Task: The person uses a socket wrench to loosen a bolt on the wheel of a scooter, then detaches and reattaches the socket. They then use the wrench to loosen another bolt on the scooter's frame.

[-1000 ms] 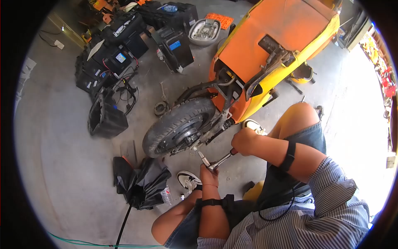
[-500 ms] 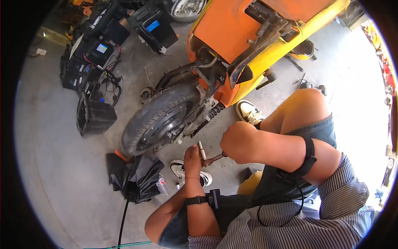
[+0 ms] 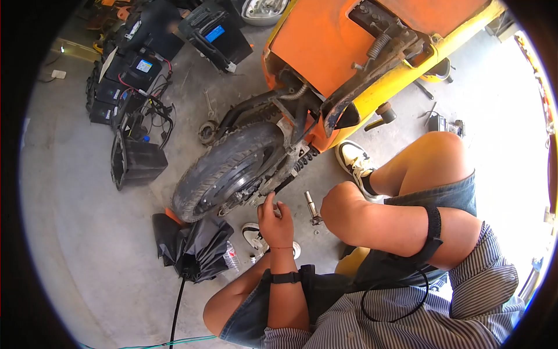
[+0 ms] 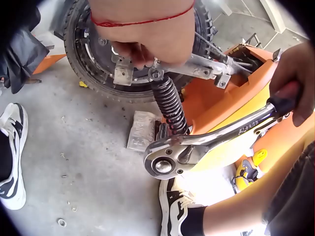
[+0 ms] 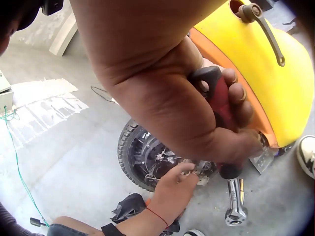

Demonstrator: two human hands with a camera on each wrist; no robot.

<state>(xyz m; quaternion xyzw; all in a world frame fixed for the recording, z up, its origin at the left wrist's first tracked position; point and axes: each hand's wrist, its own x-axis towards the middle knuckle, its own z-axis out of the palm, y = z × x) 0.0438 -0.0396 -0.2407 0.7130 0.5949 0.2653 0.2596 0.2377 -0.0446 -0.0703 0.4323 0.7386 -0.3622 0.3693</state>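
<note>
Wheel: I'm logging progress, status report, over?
Right hand holding ratchet, clear of wheel. Left hand near spring, grip unclear. Black bundle near wheel, clear of hands.

Grey floor I see below the grip of the right hand, washer nearly beneath it, bottle and black bundle to its left, black box farther left, wrench and ring ahead-left, batteries beyond.

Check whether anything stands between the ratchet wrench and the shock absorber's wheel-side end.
Partly: the left hand, its fingers right by that end of the shock absorber. Nothing else visible blocks the ratchet wrench in the right hand.
</note>
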